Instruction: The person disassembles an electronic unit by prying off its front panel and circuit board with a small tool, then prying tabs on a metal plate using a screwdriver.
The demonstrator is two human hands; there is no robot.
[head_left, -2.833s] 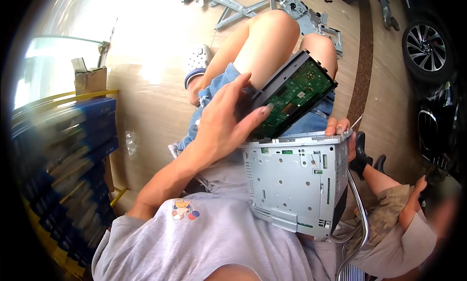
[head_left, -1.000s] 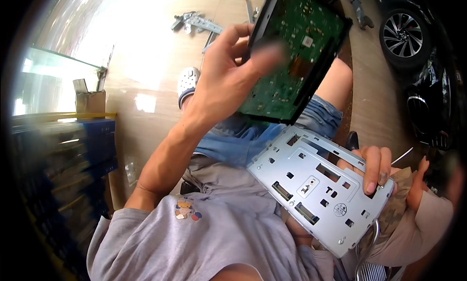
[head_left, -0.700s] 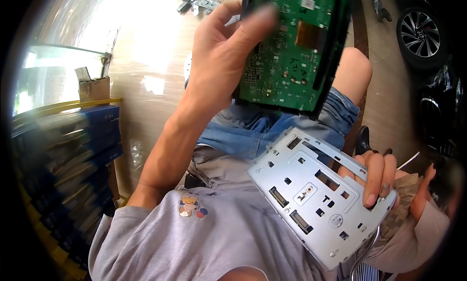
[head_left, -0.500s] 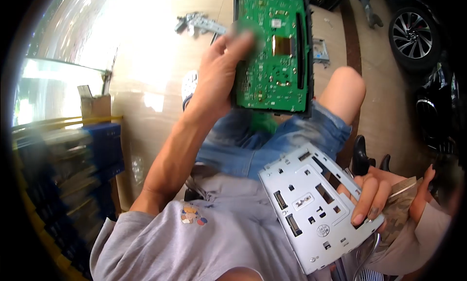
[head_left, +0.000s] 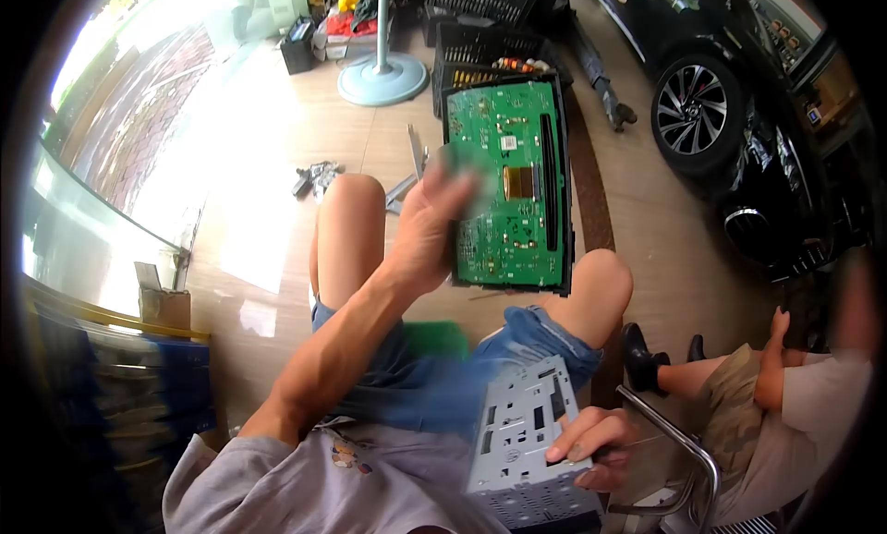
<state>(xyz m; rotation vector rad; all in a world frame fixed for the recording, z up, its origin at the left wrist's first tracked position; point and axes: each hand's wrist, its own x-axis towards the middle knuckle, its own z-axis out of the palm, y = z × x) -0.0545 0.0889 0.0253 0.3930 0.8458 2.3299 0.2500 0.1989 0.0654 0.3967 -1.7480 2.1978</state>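
My left hand (head_left: pixel 427 222) grips the left edge of a flat panel with a green circuit board (head_left: pixel 527 197) set in a black frame. Its thumb lies over the board, smeared by motion. A short amber ribbon cable (head_left: pixel 520 183) shows near the board's middle. The panel is raised above my knees, board side toward me. Low at my lap, my right hand (head_left: pixel 596 446) is closed on the right edge of a silver metal car stereo chassis (head_left: pixel 508 442). Slots and holes cover its top face, and a perforated side shows below. The fingers beneath it are hidden.
Metal brackets (head_left: pixel 402 190) and a small metal part (head_left: pixel 319 175) lie on the floor. A pale blue round stand base (head_left: pixel 381 78) and black crates (head_left: pixel 499 49) stand farther off. At right are a black car (head_left: pixel 730 137), a seated person (head_left: pixel 739 405) and a chair's metal tube (head_left: pixel 679 432).
The view has tilted up, showing more floor and the crates. The chassis has turned so its perforated side shows. Both hands keep their hold; the panel sits lower in view.
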